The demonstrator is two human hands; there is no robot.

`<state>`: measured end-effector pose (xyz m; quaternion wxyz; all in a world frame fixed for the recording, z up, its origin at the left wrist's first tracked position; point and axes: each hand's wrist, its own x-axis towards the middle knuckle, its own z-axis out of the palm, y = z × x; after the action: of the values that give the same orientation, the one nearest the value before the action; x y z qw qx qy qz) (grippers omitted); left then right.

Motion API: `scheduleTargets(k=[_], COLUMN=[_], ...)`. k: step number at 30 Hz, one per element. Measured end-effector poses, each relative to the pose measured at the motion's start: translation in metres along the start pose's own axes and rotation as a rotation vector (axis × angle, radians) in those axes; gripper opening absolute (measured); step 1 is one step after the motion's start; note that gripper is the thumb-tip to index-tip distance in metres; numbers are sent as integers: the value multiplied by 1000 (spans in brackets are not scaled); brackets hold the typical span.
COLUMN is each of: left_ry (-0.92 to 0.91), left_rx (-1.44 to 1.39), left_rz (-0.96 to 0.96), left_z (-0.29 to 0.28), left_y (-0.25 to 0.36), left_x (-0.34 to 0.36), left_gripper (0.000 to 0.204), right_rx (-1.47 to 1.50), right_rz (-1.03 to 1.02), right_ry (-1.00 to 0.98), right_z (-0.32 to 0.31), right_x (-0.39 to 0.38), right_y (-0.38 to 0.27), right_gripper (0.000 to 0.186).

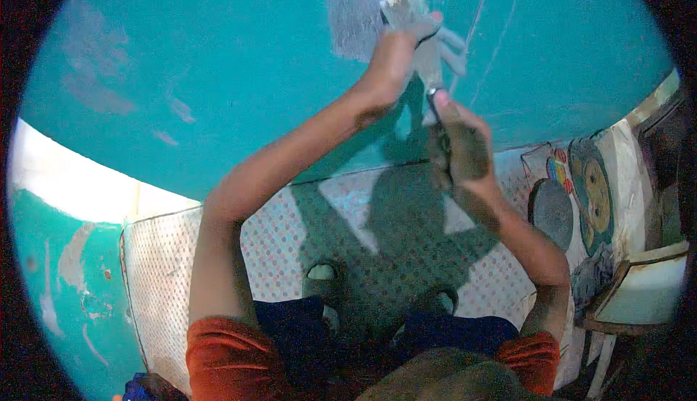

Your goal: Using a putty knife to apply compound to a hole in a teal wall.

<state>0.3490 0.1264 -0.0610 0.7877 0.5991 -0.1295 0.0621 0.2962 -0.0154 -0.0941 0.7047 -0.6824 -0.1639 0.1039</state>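
Note:
My left hand (pixel 398 56) is closed around a putty-smeared filling blade (pixel 404 10), whose broad pale edge points up toward the grey putty patch (pixel 356 12) on the teal wall. Lower and to the right, my right hand (pixel 466 143) grips the dark handle of a putty knife (pixel 431 70). That knife's whitish blade reaches up to the fingers of my left hand, partly hidden behind them. Motion blurs both hands, and I cannot tell whether the two blades touch.
The teal wall (pixel 239 81) carries scratches and pale smears. Dotted sheeting (pixel 276 256) covers the floor, with my shadow across it. At right lie a round grey object (pixel 552 212) and a patterned mat (pixel 592 190); a wooden-framed piece of furniture (pixel 639 292) stands nearby.

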Motion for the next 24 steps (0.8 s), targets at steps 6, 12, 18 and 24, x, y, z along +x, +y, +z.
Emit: scheduleTargets(k=[6,12,18,24], left_ry=[97,11,24,164], left_rx=[22,-33,115,227], left_rz=[71,5,29,173], left_z=[3,-4,2,10], left_y=[6,3,15,12], left_x=[-5,0,-4,-8], left_gripper=[38,34,39,34], right_rx=[68,-12,85,59], right_rz=[60,-62,120,32], right_ry=[-21,59,-15,-16], right_z=[14,6,6,10], right_x=[1,-2,1,4], right_y=[1,3,-6,-3], right_gripper=[44,44,40,45])
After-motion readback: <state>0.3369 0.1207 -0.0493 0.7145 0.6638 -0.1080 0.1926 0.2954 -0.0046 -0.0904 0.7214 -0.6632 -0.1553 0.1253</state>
